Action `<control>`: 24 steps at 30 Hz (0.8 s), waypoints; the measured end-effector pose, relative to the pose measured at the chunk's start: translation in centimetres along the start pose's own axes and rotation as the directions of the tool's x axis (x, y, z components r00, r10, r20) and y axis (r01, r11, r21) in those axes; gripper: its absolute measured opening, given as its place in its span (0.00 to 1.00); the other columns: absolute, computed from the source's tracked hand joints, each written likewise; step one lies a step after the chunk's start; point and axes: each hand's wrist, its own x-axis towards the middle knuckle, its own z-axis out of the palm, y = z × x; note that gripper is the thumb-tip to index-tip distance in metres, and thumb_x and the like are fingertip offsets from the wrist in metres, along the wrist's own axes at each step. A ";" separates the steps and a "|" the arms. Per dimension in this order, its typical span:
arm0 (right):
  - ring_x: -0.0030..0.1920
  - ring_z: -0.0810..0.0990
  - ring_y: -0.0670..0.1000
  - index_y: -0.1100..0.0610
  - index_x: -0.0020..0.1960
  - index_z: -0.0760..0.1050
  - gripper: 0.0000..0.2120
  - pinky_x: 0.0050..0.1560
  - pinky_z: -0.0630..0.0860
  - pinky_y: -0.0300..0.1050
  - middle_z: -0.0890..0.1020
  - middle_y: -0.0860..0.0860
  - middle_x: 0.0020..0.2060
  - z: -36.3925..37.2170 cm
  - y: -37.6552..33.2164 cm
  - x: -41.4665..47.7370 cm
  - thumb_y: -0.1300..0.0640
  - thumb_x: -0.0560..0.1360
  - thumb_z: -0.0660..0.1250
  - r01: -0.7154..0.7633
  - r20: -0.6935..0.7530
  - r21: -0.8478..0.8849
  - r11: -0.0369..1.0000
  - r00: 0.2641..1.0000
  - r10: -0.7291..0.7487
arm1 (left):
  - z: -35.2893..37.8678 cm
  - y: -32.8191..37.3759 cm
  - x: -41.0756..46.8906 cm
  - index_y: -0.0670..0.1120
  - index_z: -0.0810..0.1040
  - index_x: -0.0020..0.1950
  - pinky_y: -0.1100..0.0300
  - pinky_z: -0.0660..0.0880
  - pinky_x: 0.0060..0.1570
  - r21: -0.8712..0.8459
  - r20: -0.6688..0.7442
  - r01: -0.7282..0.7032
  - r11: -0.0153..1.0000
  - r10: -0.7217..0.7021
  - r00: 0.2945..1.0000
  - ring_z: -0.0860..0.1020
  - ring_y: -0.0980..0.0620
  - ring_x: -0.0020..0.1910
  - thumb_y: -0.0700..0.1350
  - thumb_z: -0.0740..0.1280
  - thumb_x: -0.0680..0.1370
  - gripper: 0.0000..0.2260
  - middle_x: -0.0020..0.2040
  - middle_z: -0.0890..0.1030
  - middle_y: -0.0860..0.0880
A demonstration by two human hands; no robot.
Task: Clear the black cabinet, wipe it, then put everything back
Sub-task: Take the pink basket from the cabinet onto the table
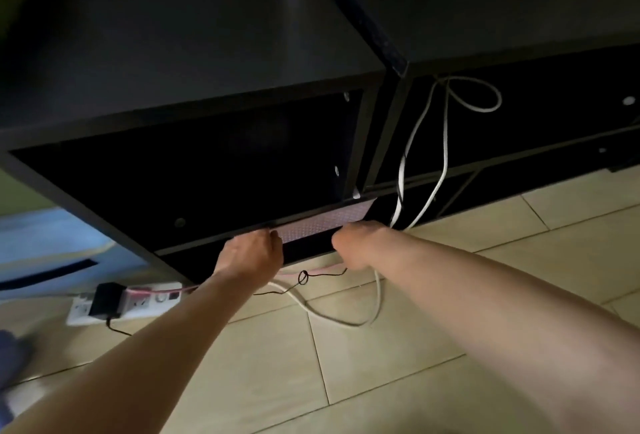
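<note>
Noted: left hand (pixel 250 253) and right hand (pixel 353 243) grip pale pink dotted mat (pixel 325 220) at bottom lip of black wooden cabinet (pixel 173 35); slide it level, evenly.

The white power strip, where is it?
The power strip lies on the floor, lower left of the head view, below the black cabinet, left of the left hand.

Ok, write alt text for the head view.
The left hand and right hand grip a pinkish dotted sheet at the lower front edge of the black cabinet. A power strip lies on the tiled floor, with white cables trailing nearby.
</note>
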 end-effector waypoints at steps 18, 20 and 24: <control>0.59 0.78 0.55 0.56 0.72 0.71 0.20 0.58 0.80 0.48 0.74 0.54 0.70 1.8 7.1 4.6 0.51 0.83 0.60 -0.215 0.084 0.951 0.222 0.871 0.483 | 0.7 0.4 3.4 0.49 0.63 0.79 0.58 0.63 0.71 -0.278 0.153 0.169 0.946 -0.130 0.980 0.66 0.44 0.75 0.48 0.51 0.87 0.20 0.77 0.67 0.45; 0.61 0.79 0.57 0.59 0.69 0.73 0.17 0.54 0.80 0.46 0.76 0.56 0.66 1.9 6.9 4.9 0.56 0.83 0.60 -0.193 0.094 0.968 0.161 0.873 0.479 | 1.3 0.0 3.5 0.50 0.65 0.78 0.61 0.66 0.65 -0.299 0.123 0.183 0.936 -0.152 0.981 0.69 0.45 0.72 0.49 0.53 0.86 0.19 0.74 0.72 0.46; 0.54 0.82 0.57 0.64 0.65 0.74 0.15 0.53 0.80 0.45 0.79 0.57 0.53 1.8 6.5 5.4 0.57 0.83 0.59 -0.194 0.115 0.974 0.118 0.872 0.476 | 1.2 -0.6 3.4 0.47 0.70 0.73 0.60 0.69 0.59 -0.373 0.045 0.238 0.897 -0.239 0.970 0.73 0.43 0.67 0.49 0.56 0.85 0.17 0.69 0.76 0.43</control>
